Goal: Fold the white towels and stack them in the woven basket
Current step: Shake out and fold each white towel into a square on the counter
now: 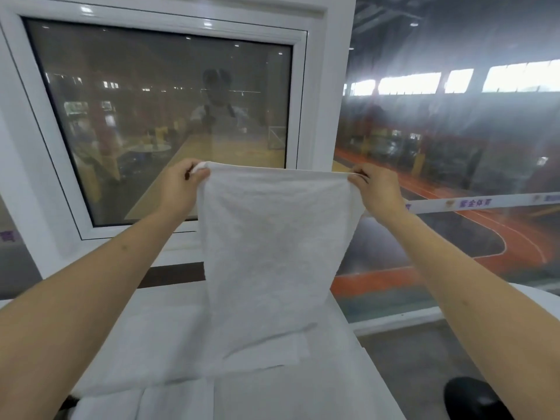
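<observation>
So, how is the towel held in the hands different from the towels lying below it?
The held towel hangs upright in the air, pinched at its top corners by the left hand and right hand; the lower towels lie flat. The held towel is spread open as one sheet; the lower towels are heaped in overlapping layers. All are white, and the held towel's bottom edge reaches the pile.

A white banner point(485, 203) beyond the right-hand glass carries purple Chinese characters next to a small orange emblem; they look like 鑫金体育, though blur makes the reading uncertain. More purple characters show at the left edge point(7, 236) and near the right hand, cut off and too blurred to read.
</observation>
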`<state>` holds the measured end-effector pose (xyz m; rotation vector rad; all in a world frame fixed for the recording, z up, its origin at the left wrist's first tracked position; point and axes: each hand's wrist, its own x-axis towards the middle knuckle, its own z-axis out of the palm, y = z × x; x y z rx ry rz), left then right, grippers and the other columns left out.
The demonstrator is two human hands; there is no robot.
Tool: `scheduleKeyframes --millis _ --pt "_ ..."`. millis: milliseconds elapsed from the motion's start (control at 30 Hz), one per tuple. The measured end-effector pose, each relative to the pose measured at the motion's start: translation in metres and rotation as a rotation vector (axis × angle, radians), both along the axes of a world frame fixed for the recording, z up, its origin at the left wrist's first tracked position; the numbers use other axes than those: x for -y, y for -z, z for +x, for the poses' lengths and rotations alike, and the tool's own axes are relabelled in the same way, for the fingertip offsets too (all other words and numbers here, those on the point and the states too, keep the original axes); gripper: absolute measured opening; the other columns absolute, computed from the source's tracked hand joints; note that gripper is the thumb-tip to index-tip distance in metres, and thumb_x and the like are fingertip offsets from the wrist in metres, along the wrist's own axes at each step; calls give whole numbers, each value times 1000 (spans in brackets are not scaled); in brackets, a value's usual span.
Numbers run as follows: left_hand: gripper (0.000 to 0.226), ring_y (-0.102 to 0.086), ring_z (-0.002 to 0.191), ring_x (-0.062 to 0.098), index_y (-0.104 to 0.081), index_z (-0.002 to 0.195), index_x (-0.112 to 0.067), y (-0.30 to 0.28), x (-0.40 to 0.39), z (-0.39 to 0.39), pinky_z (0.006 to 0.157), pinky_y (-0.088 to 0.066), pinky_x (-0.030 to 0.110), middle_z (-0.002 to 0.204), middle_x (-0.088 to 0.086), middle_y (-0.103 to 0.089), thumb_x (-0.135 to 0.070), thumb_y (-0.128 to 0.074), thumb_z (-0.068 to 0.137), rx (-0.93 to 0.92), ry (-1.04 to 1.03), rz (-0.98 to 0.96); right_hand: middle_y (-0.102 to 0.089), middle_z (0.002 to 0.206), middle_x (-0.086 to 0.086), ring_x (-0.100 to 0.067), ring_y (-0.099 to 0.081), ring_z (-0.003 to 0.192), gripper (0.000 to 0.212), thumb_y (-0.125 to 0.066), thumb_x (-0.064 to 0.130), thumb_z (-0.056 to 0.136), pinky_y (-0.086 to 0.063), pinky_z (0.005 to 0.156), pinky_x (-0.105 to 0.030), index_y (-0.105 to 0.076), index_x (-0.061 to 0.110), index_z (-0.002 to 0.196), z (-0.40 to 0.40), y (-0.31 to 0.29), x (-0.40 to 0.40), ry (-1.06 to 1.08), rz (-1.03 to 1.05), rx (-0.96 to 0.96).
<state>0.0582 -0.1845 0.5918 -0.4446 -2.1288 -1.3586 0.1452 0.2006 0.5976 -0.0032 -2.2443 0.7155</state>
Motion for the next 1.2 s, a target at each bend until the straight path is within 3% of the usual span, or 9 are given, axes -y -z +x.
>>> scheduleKeyframes --millis 100,233,367,500,633,767,833,1033,1200 --pt "11 -52 70 0 -67 97 -7 14 -5 28 59 -38 4 87 2 -63 -13 -59 100 20 33 13 -70 92 3 -17 -59 86 13 -62 15 101 -41 74 -30 -74 10 99 33 11 -7 20 1 21" --pt "16 -53 75 11 -67 93 -11 53 -5 66 68 -41 21 85 1 -63 -21 -58 101 88 92 -59 -70 91 -1 -21 -60 86 13 -61 15 101 -42 73 -34 -71 9 97 80 47 -15 21 -15 95" --pt "12 -54 76 13 -66 89 -16 110 -3 117 66 -39 15 82 -2 -64 -22 -63 99 163 62 -76 -68 86 -5 -24 -60 82 14 -61 16 102 -42 68 -30 -66 9 91 129 98 -23 14 -50 240" --pt "10 -58 80 11 -66 91 -22 177 -10 184 72 -44 29 87 -4 -67 -21 -62 100 300 127 -53 -67 82 12 -10 -61 78 18 -62 17 101 -43 66 -21 -65 25 85 192 162 -31 -46 -84 339" --pt "10 -62 87 9 -67 94 -22 230 -18 257 74 -46 18 93 -7 -71 -23 -61 101 379 117 -97 -65 75 11 -10 -57 71 28 -66 14 99 -42 62 -14 -60 31 78 263 225 -43 -74 -120 442" --pt "20 -57 72 1 -64 81 -26 275 -25 331 65 -40 13 80 -13 -67 -19 -63 100 456 108 -120 -66 77 11 -3 -57 72 24 -64 18 100 -42 66 -16 -62 31 81 331 280 -57 -161 -140 585" --pt "19 -56 70 4 -65 81 -25 296 -29 367 63 -39 14 83 -10 -67 -19 -64 99 504 89 -127 -69 80 13 2 -58 75 19 -65 19 100 -43 68 -14 -66 28 84 359 300 -65 -184 -155 615" --pt "15 -62 78 18 -68 82 -26 343 -35 445 69 -43 26 80 -5 -70 -22 -67 97 639 25 -122 -70 86 18 -7 -62 81 14 -63 27 102 -47 69 -20 -69 29 89 415 336 -82 -227 -210 692" --pt "11 -56 72 15 -68 85 -20 355 -40 473 67 -41 29 80 -7 -67 -20 -68 96 666 -25 -70 -70 82 14 -8 -61 78 16 -63 28 101 -43 66 -17 -70 30 86 430 342 -83 -237 -238 697"
